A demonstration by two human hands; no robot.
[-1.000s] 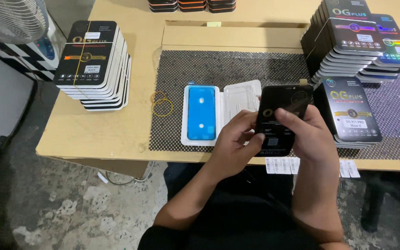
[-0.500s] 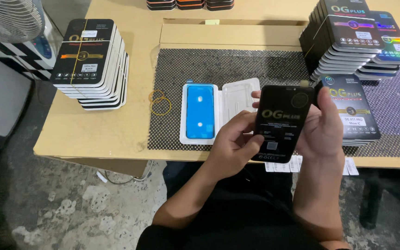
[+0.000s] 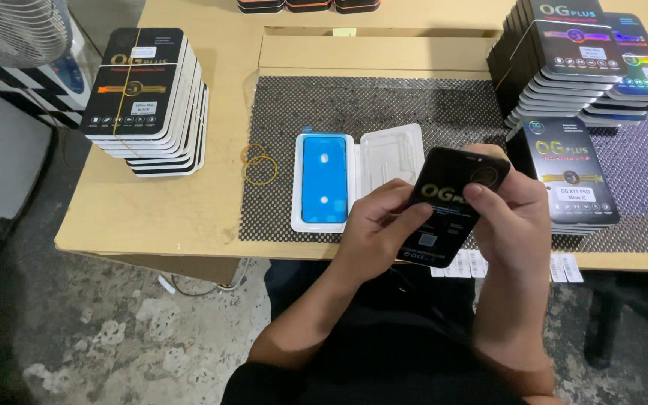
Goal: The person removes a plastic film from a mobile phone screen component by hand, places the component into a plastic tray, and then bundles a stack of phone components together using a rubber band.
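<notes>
The left hand (image 3: pixel 375 229) and right hand (image 3: pixel 510 217) both grip a flat black box (image 3: pixel 455 206), tilted, above the table's (image 3: pixel 151 214) front edge; left fingers curl around its lower left side, the right thumb presses its top face. On the black mesh mat (image 3: pixel 384 105) just beside it lies an open white tray (image 3: pixel 358 176) holding a blue film sheet (image 3: pixel 324 178); its clear lid half holds nothing. Stacks of boxes (image 3: pixel 148 97) stand at the left edge, more stacks (image 3: pixel 575 67) toward the back right. Both forearms rise from the lap.
</notes>
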